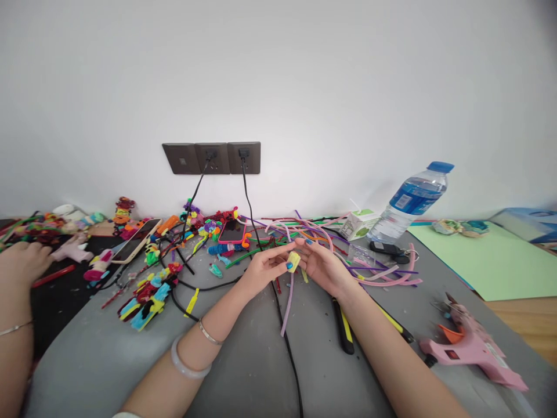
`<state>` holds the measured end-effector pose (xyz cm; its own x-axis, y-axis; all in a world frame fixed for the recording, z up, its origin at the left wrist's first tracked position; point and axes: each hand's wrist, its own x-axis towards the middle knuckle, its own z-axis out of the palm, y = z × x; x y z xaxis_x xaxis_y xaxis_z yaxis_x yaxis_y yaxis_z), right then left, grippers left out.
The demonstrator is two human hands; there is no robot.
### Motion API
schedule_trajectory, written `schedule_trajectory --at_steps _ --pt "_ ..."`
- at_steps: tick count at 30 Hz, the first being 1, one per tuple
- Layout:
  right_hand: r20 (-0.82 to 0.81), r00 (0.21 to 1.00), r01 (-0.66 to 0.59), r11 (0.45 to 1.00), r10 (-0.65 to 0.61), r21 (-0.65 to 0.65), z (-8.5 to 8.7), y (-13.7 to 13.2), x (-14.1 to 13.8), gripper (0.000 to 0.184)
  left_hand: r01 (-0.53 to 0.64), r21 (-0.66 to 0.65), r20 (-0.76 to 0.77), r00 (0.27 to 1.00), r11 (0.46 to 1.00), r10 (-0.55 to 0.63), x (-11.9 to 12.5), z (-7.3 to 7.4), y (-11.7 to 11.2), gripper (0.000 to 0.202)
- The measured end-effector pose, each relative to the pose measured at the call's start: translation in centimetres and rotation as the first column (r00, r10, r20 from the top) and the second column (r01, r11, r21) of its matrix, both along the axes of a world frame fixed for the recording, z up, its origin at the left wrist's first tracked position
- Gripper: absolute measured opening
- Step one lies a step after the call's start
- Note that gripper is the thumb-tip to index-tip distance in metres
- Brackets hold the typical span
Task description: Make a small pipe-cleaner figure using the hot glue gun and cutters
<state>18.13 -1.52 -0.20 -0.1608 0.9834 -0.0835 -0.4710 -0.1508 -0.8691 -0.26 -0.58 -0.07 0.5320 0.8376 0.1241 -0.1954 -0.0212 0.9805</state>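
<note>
My left hand (pixel 263 268) and my right hand (pixel 321 264) meet over the grey table (pixel 243 360). Together they pinch a small yellow coiled piece (pixel 293 260). A lilac pipe cleaner (pixel 288 305) hangs down from that piece toward me. My left thumb, with a blue nail, presses on the yellow coil, and my right fingers curl round it from the other side. A heap of coloured pipe cleaners (pixel 313 229) lies just behind my hands. Two bracelets sit on my left wrist.
A pink glue gun (pixel 472 348) lies at the right front, yellow-black pliers (pixel 343 328) under my right forearm. A water bottle (pixel 409 203), a small carton (pixel 359 223), car keys (pixel 387 248), two phones (pixel 137 239) and colourful figures (pixel 145 296) stand around. Black cables run to wall sockets (pixel 213 158). Another person's hand (pixel 21 261) rests far left.
</note>
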Motion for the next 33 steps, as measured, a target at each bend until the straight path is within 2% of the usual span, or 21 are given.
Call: schedule_trajectory --at_steps 5,12,18,26,33 --pt "-0.018 0.997 0.071 0.997 -0.07 0.042 0.3 -0.3 -0.3 0.025 0.037 0.018 0.005 0.999 0.999 -0.037 0.0 -0.4 -0.1 0.056" --pt "0.056 0.987 0.141 0.979 -0.15 0.151 0.6 -0.6 -0.7 0.03 0.032 0.072 -0.059 0.998 0.997 -0.028 0.2 -1.0 -0.2 0.062" --pt "0.094 0.984 0.135 0.973 -0.154 0.185 0.6 -0.9 -0.7 0.029 -0.024 0.163 -0.141 0.989 0.986 0.048 0.1 -0.5 -0.5 0.056" --pt "0.081 0.981 0.159 0.968 -0.177 0.192 1.1 -0.9 -0.9 0.029 -0.076 0.346 -0.256 0.951 0.935 0.172 0.0 -0.5 -0.6 0.054" --pt "0.097 0.972 0.183 0.948 -0.214 0.261 0.7 -0.8 -0.9 0.027 -0.06 0.396 -0.299 0.935 0.916 0.191 0.1 0.2 -1.1 0.058"
